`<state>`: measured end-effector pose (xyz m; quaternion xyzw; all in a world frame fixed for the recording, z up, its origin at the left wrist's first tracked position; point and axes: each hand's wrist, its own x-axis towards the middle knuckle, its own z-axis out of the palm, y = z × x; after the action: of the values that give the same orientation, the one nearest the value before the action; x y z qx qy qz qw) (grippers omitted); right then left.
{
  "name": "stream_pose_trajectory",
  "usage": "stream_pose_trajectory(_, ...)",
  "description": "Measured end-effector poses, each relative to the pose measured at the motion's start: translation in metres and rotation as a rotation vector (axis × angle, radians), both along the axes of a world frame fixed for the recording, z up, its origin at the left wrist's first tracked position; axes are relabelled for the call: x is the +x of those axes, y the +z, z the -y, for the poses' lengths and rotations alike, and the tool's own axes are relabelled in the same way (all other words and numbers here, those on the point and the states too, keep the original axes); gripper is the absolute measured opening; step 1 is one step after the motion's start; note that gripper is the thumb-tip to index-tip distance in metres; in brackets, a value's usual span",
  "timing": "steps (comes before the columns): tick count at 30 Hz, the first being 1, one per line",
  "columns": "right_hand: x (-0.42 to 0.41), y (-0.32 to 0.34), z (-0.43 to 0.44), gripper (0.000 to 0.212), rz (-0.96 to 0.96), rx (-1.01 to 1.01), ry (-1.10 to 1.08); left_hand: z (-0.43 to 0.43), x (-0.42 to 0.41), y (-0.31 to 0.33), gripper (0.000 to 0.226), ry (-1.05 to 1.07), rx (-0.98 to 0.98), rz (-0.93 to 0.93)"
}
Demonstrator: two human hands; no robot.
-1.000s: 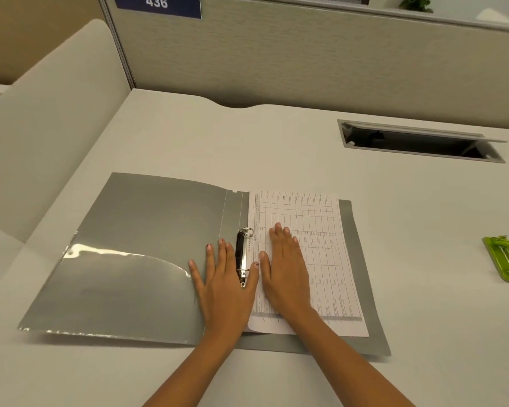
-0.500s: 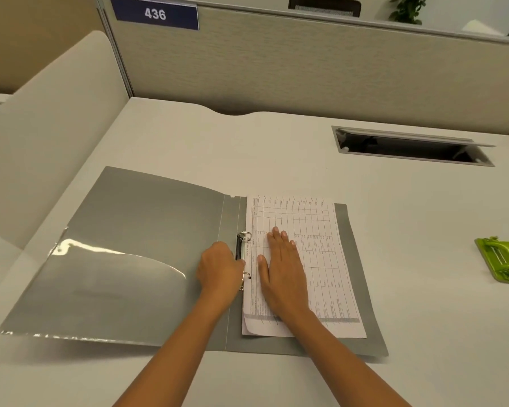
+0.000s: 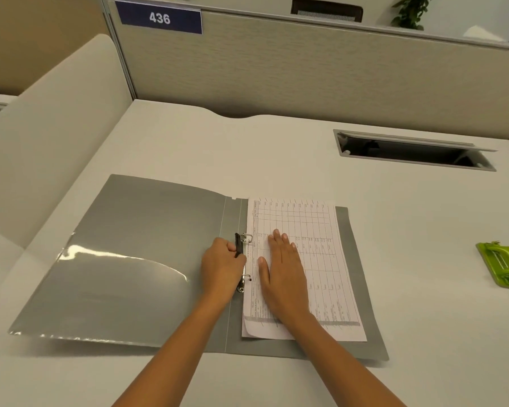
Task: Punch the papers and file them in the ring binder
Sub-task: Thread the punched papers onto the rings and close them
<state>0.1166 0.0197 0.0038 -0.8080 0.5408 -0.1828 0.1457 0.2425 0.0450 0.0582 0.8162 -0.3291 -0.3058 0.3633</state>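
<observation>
A grey ring binder [image 3: 147,248] lies open on the desk, with a clear pocket on its left flap. Printed papers [image 3: 315,230] with a table grid lie on its right half, threaded on the metal ring mechanism [image 3: 245,261] at the spine. My left hand [image 3: 222,267] is curled around the black lever and rings of that mechanism. My right hand [image 3: 284,274] lies flat on the papers, fingers together, pressing them down. A green hole punch [image 3: 504,264] sits at the desk's right edge, away from both hands.
A rectangular cable opening [image 3: 412,151] with a raised lid is set into the desk at the back right. A beige partition [image 3: 306,71] with a blue sign "436" [image 3: 159,17] stands behind. A white side panel [image 3: 50,136] rises at the left.
My left hand went from lying flat beside the rings to curled around the ring mechanism. My right hand stayed flat on the papers. The view shifted slightly.
</observation>
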Motion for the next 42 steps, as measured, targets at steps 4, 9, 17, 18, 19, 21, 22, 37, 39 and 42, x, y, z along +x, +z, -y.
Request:
stream_pose_trajectory(4, 0.001, 0.0, 0.001, 0.055, 0.009, 0.016, -0.004, -0.004, -0.013, 0.001, 0.017, -0.047, -0.155, 0.126)
stream_pose_trajectory(9, 0.001, 0.0, 0.001, 0.057, 0.021, 0.035, -0.001, 0.0, -0.018, 0.001, 0.025, -0.148, -0.228, 0.127)
stream_pose_trajectory(17, -0.001, 0.0, 0.001, 0.053, 0.05, 0.018, 0.004, -0.005, 0.002, -0.003, 0.04, -0.292, -0.23, 0.307)
stream_pose_trajectory(18, -0.001, -0.001, 0.001, 0.052, 0.061, 0.019, 0.005, -0.005, 0.007, -0.004, 0.053, -0.362, -0.201, 0.305)
stream_pose_trajectory(19, -0.002, -0.001, 0.001, 0.051, 0.081, 0.025, 0.005, -0.005, 0.012, -0.006, 0.068, -0.427, -0.17, 0.271)
stream_pose_trajectory(21, -0.004, 0.0, 0.001, 0.047, 0.141, 0.055, 0.003, -0.006, 0.022, -0.009, 0.093, -0.541, -0.116, 0.184)
stream_pose_trajectory(22, -0.005, 0.001, 0.001, 0.044, 0.169, 0.069, 0.004, -0.006, 0.026, -0.01, 0.1, -0.597, -0.092, 0.164)
stream_pose_trajectory(37, -0.019, 0.008, 0.001, 0.053, 0.243, 0.183, 0.265, -0.012, 0.042, -0.017, 0.114, -0.822, -0.088, 0.11)
stream_pose_trajectory(39, -0.019, 0.007, 0.002, 0.054, 0.236, 0.184, 0.256, -0.012, 0.041, -0.019, 0.112, -0.804, -0.11, 0.129)
stream_pose_trajectory(42, -0.019, 0.008, 0.001, 0.053, 0.22, 0.172, 0.252, -0.011, 0.04, -0.024, 0.107, -0.775, -0.142, 0.173)
